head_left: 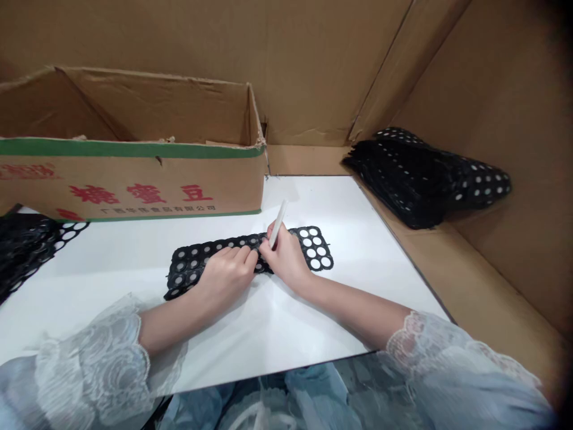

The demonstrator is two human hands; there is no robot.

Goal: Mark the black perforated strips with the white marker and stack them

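A black sheet of rings (180,267) lies on the white table in front of me. At its right end the holes show the white table through them; on the left most holes look filled with grey discs. My left hand (228,269) rests on the sheet's middle with curled fingers closed on it. Just right of it, my right hand (286,257) grips a thin white pen-like stick (278,222), tilted, its lower end at the sheet. The fingers hide the stick's tip and the rings beneath.
An open cardboard box (174,179) with a green stripe stands at the back left. More black ring sheets (27,245) lie at the left edge. A bundle of black sheets (416,173) leans on the right cardboard wall (514,119).
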